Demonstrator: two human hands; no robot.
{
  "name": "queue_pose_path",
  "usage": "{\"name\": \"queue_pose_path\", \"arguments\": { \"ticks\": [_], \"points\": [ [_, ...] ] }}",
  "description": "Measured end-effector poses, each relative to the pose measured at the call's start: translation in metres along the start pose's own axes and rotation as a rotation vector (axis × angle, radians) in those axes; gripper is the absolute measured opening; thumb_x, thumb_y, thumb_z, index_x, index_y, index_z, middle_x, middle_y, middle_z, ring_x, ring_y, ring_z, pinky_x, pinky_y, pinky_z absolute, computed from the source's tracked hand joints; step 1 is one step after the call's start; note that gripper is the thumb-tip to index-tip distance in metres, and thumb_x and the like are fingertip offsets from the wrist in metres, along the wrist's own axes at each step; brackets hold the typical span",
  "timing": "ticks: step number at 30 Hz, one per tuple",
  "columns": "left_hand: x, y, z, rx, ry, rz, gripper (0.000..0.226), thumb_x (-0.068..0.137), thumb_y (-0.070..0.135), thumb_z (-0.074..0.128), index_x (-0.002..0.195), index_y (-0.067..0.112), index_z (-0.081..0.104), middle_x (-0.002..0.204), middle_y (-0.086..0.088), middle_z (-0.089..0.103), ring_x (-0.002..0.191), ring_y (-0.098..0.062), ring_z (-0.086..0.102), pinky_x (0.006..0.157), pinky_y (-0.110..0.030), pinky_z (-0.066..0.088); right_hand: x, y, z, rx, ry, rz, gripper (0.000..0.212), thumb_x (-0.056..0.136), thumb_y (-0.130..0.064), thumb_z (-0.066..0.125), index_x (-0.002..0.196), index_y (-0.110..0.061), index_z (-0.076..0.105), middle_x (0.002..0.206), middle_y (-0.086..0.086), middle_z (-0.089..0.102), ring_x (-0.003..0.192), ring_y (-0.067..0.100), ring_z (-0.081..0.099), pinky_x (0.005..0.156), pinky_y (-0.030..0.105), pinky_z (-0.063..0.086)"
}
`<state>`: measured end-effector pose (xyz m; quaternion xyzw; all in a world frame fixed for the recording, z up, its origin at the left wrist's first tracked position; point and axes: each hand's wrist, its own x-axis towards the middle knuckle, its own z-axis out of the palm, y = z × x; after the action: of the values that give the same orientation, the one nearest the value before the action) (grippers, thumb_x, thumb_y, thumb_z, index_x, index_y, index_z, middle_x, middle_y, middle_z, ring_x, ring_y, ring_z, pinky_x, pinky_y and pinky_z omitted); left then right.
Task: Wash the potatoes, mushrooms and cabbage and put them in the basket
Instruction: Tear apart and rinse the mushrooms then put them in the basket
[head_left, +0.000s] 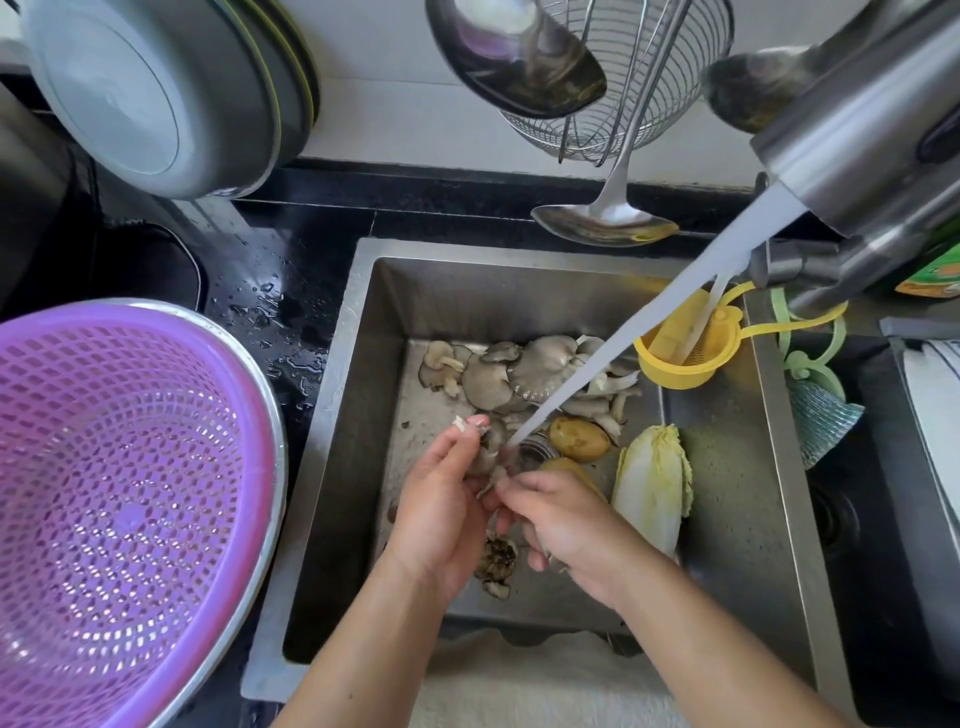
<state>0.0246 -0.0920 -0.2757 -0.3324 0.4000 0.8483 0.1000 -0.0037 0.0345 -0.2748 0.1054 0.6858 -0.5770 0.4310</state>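
Under the water stream (613, 374), left hand (441, 514) and right hand (566, 525) both pinch one mushroom (488, 452), fingers curled, over the sink (727, 519).

The right hand (566, 525) hides most of a second potato (563, 466); the basket (104, 493) runs off the left edge.

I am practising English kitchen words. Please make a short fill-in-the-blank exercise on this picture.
1. Both hands hold a ____ under the water.
2. The basket is ____ in colour.
3. The cabbage lies in the ____.
4. The small strainer is ____.

Missing words: mushroom; purple; sink; yellow
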Motion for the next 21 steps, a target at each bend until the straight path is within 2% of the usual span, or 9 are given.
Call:
{"name": "queue_pose_path", "arguments": {
  "ticks": [4, 6, 10, 12, 14, 16, 18, 20, 21],
  "points": [
    [-0.002, 0.005, 0.003, 0.134, -0.023, 0.045, 0.019, 0.109, 0.022, 0.052, 0.106, 0.012, 0.067, 0.100, -0.018, 0.071, 0.085, -0.031, 0.063, 0.059, -0.041, 0.048, 0.005, -0.002, -0.006, -0.144, -0.011, 0.010, 0.032, 0.107, -0.026, 0.050, 0.086, -0.010, 0.068, 0.067, 0.001, 0.057, 0.050, 0.012, 0.045, 0.043, 0.028, 0.037],
    [-0.001, 0.008, 0.003, 0.171, 0.011, 0.024, 0.020, 0.110, 0.021, 0.050, 0.105, 0.009, 0.064, 0.096, -0.017, 0.070, 0.085, -0.032, 0.064, 0.069, -0.040, 0.057, 0.006, -0.003, -0.010, -0.222, 0.000, -0.004, 0.031, 0.106, -0.026, 0.049, 0.085, -0.010, 0.064, 0.065, -0.001, 0.053, 0.053, 0.015, 0.045, 0.046, 0.030, 0.037],
    [0.002, 0.016, -0.007, -0.034, 0.053, -0.152, 0.020, 0.110, 0.016, 0.049, 0.097, 0.010, 0.064, 0.095, -0.014, 0.072, 0.105, -0.033, 0.070, 0.102, -0.051, 0.055, 0.013, -0.008, -0.025, -0.559, 0.260, -0.055, 0.037, 0.105, -0.031, 0.046, 0.082, -0.007, 0.063, 0.067, 0.003, 0.052, 0.059, 0.020, 0.045, 0.055, 0.032, 0.032],
    [0.004, 0.018, -0.013, 0.044, 0.162, -0.138, 0.014, 0.109, 0.013, 0.051, 0.105, 0.008, 0.063, 0.106, -0.014, 0.076, 0.109, -0.032, 0.073, 0.102, -0.053, 0.055, 0.017, -0.007, -0.035, -0.702, 0.330, -0.089, 0.041, 0.106, -0.035, 0.045, 0.074, -0.010, 0.055, 0.065, 0.003, 0.050, 0.059, 0.021, 0.045, 0.054, 0.033, 0.030],
    [0.005, 0.019, -0.017, 0.281, 0.231, -0.005, 0.015, 0.107, 0.006, 0.050, 0.107, 0.014, 0.063, 0.105, -0.010, 0.077, 0.089, -0.022, 0.077, 0.084, -0.044, 0.062, 0.019, -0.007, -0.043, -0.816, 0.304, -0.110, 0.041, 0.105, -0.037, 0.045, 0.074, -0.011, 0.052, 0.069, 0.004, 0.054, 0.061, 0.022, 0.050, 0.053, 0.034, 0.033],
    [0.005, 0.020, -0.019, 0.622, 0.215, 0.209, 0.032, 0.101, -0.001, 0.049, 0.104, 0.026, 0.066, 0.086, -0.005, 0.070, 0.060, -0.013, 0.062, 0.056, -0.029, 0.051, 0.016, -0.011, -0.047, -0.932, 0.256, -0.124, 0.039, 0.105, -0.037, 0.046, 0.076, -0.013, 0.055, 0.075, 0.005, 0.057, 0.066, 0.023, 0.055, 0.055, 0.036, 0.039],
    [0.004, 0.020, -0.019, 1.041, 0.078, 0.458, 0.034, 0.096, 0.005, 0.055, 0.108, 0.033, 0.070, 0.081, 0.008, 0.058, 0.061, -0.008, 0.052, 0.058, -0.023, 0.045, 0.012, -0.017, -0.048, -0.995, 0.204, -0.138, 0.035, 0.104, -0.036, 0.046, 0.081, -0.013, 0.059, 0.080, 0.005, 0.060, 0.075, 0.024, 0.059, 0.064, 0.036, 0.048],
    [0.005, 0.019, -0.012, 1.491, -0.088, 0.671, 0.034, 0.095, 0.019, 0.064, 0.126, 0.033, 0.068, 0.105, 0.014, 0.057, 0.078, -0.008, 0.063, 0.070, -0.025, 0.054, 0.011, -0.024, -0.047, -1.004, 0.155, -0.135, 0.032, 0.103, -0.035, 0.048, 0.081, -0.015, 0.060, 0.082, 0.003, 0.060, 0.078, 0.023, 0.059, 0.068, 0.035, 0.048],
    [0.006, 0.016, -0.007, 1.667, -0.154, 0.712, 0.036, 0.096, 0.027, 0.065, 0.132, 0.033, 0.065, 0.119, 0.013, 0.056, 0.084, -0.014, 0.068, 0.072, -0.031, 0.058, 0.011, -0.026, -0.046, -0.986, 0.128, -0.126, 0.032, 0.102, -0.034, 0.049, 0.077, -0.017, 0.059, 0.080, 0.002, 0.059, 0.077, 0.021, 0.058, 0.067, 0.035, 0.047]
  ]
}}
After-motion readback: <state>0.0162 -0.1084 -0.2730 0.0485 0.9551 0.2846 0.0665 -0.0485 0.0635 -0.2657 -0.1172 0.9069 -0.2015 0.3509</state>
